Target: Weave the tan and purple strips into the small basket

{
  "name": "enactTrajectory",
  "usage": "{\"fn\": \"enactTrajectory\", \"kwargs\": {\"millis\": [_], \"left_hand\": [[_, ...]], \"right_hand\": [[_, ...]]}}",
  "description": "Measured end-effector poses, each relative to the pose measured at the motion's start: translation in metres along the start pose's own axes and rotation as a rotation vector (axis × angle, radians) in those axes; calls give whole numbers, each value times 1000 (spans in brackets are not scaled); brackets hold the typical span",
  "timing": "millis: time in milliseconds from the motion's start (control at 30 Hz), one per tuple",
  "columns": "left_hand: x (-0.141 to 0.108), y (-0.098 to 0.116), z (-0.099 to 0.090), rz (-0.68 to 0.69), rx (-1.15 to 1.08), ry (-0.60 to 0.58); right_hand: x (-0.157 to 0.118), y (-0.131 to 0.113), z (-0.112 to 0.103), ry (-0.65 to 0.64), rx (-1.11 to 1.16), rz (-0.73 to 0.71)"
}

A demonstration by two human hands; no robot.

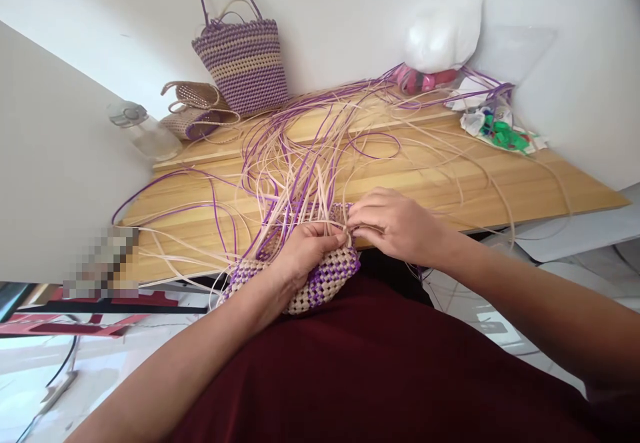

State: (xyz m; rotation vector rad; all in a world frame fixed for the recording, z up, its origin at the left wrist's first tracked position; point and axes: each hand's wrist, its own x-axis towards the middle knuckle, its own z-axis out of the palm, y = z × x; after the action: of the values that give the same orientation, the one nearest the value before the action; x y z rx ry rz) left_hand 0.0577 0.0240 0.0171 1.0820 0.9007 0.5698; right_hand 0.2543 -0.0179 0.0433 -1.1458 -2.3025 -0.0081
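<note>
A partly woven bag [327, 282] in cream and purple rests between my lap and the table's front edge. Many long loose strands [300, 183] fan out from its top and spread over the table. My left hand [307, 250] is closed on the bag's upper edge, thumb lying along the rim. At the right end of that rim, my right hand [393, 223] pinches a cream strand, its fingertips close to the left thumb. The exact spot where the strand meets the weave is partly covered by fingers.
A finished-looking purple and cream woven bag [245, 66] leans on the wall. Beside it are a brown woven piece [193, 110] and a clear bottle [145, 130]. White plastic bags [443, 30] and a green-printed wrapper [503, 131] lie at the back right of the wooden table [430, 193].
</note>
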Motion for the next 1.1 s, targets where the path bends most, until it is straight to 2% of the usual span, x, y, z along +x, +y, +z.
{"fn": "enactTrajectory", "kwargs": {"millis": [133, 300, 467, 567, 667, 767, 867, 933, 1100], "left_hand": [[1, 1, 1, -27, -12, 11], [2, -2, -1, -19, -15, 9], [3, -5, -2, 11, -17, 8], [4, -5, -2, -6, -28, 24], [4, -4, -1, -16, -38, 35], [3, -4, -1, -12, -51, 39], [2, -3, -1, 6, -35, 49], [2, -3, -1, 27, -4, 65], [1, -3, -1, 77, 29, 51]], "right_hand": [[-10, -4, 4, 112, -157, -85], [-11, -11, 6, 55, -329, -166], [-15, -19, 6, 156, -340, -170], [-22, -27, 2, 161, -257, -55], [-28, -33, 0, 96, -157, 107], [-35, -32, 1, -17, -232, 285], [-38, -30, 2, -35, -286, 400], [-37, -31, 1, -7, -155, 461], [-26, -44, 13, -14, 459, 702]]}}
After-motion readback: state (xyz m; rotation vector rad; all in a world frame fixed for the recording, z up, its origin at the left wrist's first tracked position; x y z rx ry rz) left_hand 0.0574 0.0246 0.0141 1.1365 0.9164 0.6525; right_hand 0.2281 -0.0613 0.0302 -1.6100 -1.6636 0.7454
